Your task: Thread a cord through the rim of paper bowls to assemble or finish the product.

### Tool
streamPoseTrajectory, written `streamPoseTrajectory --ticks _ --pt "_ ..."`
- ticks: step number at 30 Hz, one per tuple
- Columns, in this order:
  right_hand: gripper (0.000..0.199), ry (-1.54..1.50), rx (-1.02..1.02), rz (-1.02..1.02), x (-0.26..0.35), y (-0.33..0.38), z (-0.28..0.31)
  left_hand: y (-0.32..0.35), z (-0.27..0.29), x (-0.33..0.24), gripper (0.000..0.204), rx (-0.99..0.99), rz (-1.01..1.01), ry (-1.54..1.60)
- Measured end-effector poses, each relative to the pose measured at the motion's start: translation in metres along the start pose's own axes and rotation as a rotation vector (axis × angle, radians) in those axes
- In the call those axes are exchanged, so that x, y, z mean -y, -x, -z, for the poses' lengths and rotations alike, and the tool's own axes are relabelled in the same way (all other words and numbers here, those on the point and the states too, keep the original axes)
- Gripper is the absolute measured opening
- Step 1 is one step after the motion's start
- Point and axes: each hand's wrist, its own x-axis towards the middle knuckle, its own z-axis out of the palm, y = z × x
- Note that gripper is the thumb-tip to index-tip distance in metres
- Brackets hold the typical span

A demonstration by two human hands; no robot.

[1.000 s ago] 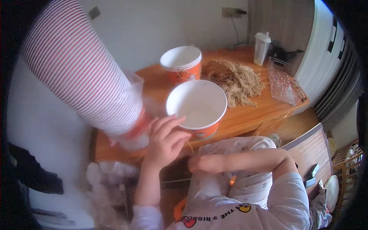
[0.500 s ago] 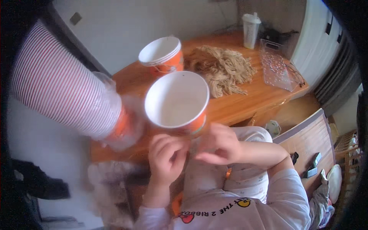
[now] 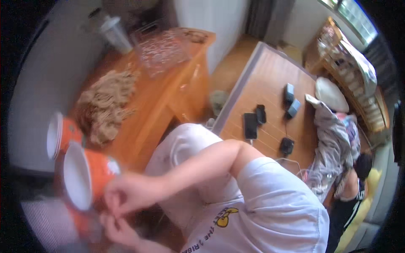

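My right hand (image 3: 130, 194) is beside a large orange paper bucket (image 3: 97, 175) with a white inside, its fingers curled into a pinch. Just below it, my left hand (image 3: 120, 232) is pinched too, fingertips close to those of the right. Whatever thin thing may be between the fingers is too blurred to name. The bucket stands at the table's left end, its white mouth toward the left of the view. Behind it are nested orange buckets (image 3: 71, 130). A long stack of white-rimmed buckets (image 3: 48, 225) lies at the lower left, partly cut off by the dark rim.
A tan heap of cord (image 3: 107, 105) lies on the wooden table (image 3: 143, 130), with a clear speckled tray (image 3: 162, 50) and lidded cup (image 3: 116, 36) beyond. On a low wooden surface (image 3: 236, 97) are phones (image 3: 250, 125) and small grey boxes (image 3: 289, 92). Another person (image 3: 350, 185) is at right.
The view has swung to the right, so table, buckets and hands now appear further left. My hands have come closer together beside the bucket, both still pinched.
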Motion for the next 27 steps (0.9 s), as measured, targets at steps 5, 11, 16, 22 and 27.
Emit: streamPoseTrajectory --ticks 5,11,16,22,27 --pt "0.026 -0.046 -0.045 -0.074 0.004 0.005 0.006 -0.004 0.003 -0.003 0.013 0.107 -0.030 0.044" --pt "0.023 -0.076 0.033 -0.007 -0.005 0.006 0.000 0.003 0.009 -0.010 0.010 0.094 -0.083 0.142" --pt "0.027 -0.013 0.041 -0.042 -0.008 0.010 0.012 -0.007 0.012 -0.019 0.010 0.017 0.158 0.366" --pt "0.009 -0.289 0.008 -0.350 0.001 0.010 0.014 -0.024 0.016 -0.019 0.012 -0.186 0.327 0.457" --pt "0.009 -0.246 0.015 -0.406 -0.002 0.007 0.016 -0.027 0.012 -0.010 0.013 -0.179 0.346 0.438"
